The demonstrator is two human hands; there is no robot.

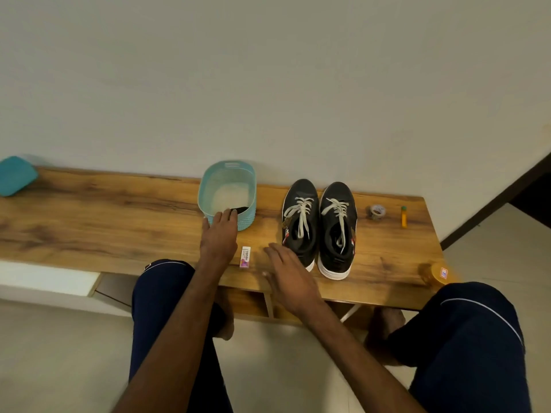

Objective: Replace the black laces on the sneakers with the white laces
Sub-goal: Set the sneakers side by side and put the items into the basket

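Okay, on my feed both black sneakers (pixel 301 189) stand side by side on the wood-grain table (pixel 119 222). Flat white laces (pixel 304 213) are criss-crossed through them, with the loose ends dropping into the openings. The left hand (pixel 219 234) lies flat-fingered over the near rim of the teal plastic basket (pixel 252 204), touching the black laces (pixel 241 209) bunched inside, nothing clenched. The right hand (pixel 287 272) hovers relaxed and spread, holding nothing, just beside a sneaker heel. My worry is that those limp black laces sit right at the rim, so a dragging finger could pull them out or tip the light, textured basket. The untied white ends could also slip from the eyelets. A small boxed eraser (pixel 245 257) lies between the hands.
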